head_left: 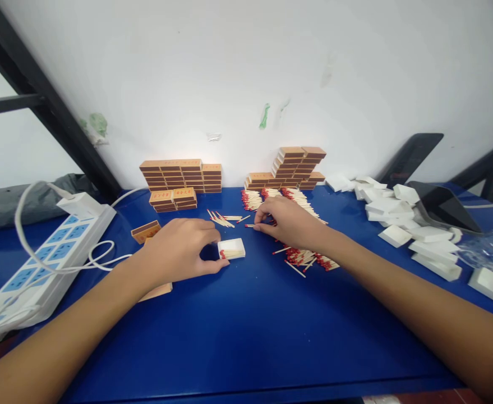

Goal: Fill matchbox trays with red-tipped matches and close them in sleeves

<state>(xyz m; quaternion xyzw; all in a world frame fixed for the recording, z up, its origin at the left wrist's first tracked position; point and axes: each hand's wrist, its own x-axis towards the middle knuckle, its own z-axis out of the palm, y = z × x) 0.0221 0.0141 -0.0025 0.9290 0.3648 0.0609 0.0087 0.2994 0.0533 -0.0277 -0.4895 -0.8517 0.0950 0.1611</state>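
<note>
My left hand (191, 247) grips the left end of a small white matchbox tray (238, 245) between thumb and fingers. Some red-tipped matches (230, 252) lie inside the tray. Just beyond and to its right, my right hand (286, 220) has thumb and fingertips pinched around a single match (249, 225), its red head pointing left. Piles of loose matches (300, 257) lie below the right hand, with more bundles (252, 200) behind it. A few scattered matches (225, 219) rest between the two hands. Part of an orange matchbox sleeve (157, 290) shows from under the left wrist.
Stacked matchboxes (181, 177) stand against the wall at left, with another stack (299, 163) at right. White empty trays (391, 207) heap up on the right beside a dark stand (443, 205) and a clear plastic bottle (492, 252). A power strip (56, 252) with white cables occupies the left.
</note>
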